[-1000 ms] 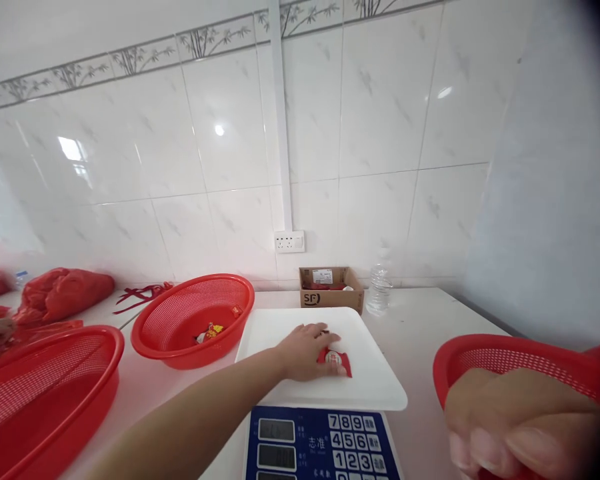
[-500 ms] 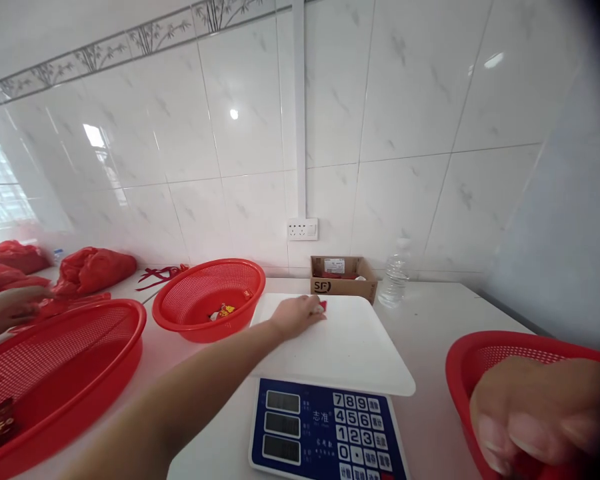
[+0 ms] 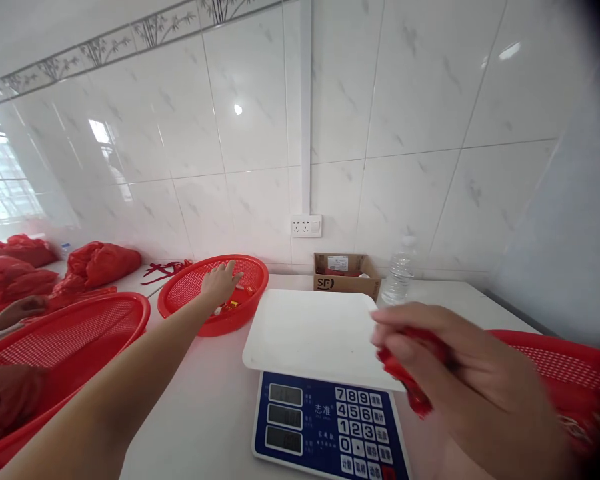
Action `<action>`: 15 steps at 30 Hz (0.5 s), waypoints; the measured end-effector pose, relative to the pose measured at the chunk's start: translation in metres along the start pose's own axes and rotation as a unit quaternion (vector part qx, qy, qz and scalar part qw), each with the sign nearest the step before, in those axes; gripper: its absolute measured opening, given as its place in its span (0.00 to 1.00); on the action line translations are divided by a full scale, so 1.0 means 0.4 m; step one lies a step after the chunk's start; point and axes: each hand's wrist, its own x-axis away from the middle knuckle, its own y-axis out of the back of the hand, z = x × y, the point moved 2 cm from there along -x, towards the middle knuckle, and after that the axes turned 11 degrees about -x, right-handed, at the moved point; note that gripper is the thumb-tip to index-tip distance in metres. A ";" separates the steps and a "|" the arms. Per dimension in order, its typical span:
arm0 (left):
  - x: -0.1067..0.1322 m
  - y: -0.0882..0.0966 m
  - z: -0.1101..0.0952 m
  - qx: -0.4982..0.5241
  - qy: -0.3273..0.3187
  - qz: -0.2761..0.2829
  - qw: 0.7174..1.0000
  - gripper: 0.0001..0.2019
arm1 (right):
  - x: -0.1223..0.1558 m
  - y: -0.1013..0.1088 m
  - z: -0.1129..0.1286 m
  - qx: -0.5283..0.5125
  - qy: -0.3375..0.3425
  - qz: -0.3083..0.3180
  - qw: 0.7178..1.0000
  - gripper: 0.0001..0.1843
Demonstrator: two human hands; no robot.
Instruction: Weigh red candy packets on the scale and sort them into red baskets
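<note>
My left hand is over the middle red basket, its fingers spread and nothing visible in them. Beneath it lie a few small wrapped candies, red, white and yellow. My right hand, smeared by motion, is closed around red-wrapped candies at the front right of the scale. The scale's white pan has nothing large on it. Below the pan is a blue panel with keys and three displays.
Another red basket stands at the right edge. At the left, a co-worker's hands are at a large red basket. Red bags, a cardboard box and a water bottle stand along the wall.
My left hand has moved left from the scale pan to above the middle basket and opened. My right hand has risen out of the right basket toward the scale, holding red-wrapped candies.
</note>
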 end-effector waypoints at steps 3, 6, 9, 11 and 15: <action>0.048 -0.011 -0.042 0.024 -0.042 -0.016 0.999 0.26 | -0.062 -0.060 -0.010 -0.001 -0.058 0.077 0.995 0.12; 0.118 -0.008 -0.112 0.057 -0.115 -0.025 0.991 0.25 | -0.086 -0.102 -0.065 0.028 -0.099 0.141 0.985 0.16; 0.188 0.002 -0.173 0.083 -0.189 -0.019 0.978 0.24 | -0.091 -0.120 -0.125 0.072 -0.107 0.151 0.980 0.19; 0.224 0.009 -0.201 0.105 -0.234 -0.013 0.967 0.25 | -0.090 -0.122 -0.152 0.084 -0.107 0.151 0.979 0.21; 0.262 0.015 -0.235 0.137 -0.294 0.017 0.946 0.27 | -0.089 -0.112 -0.164 0.085 -0.095 0.159 0.979 0.23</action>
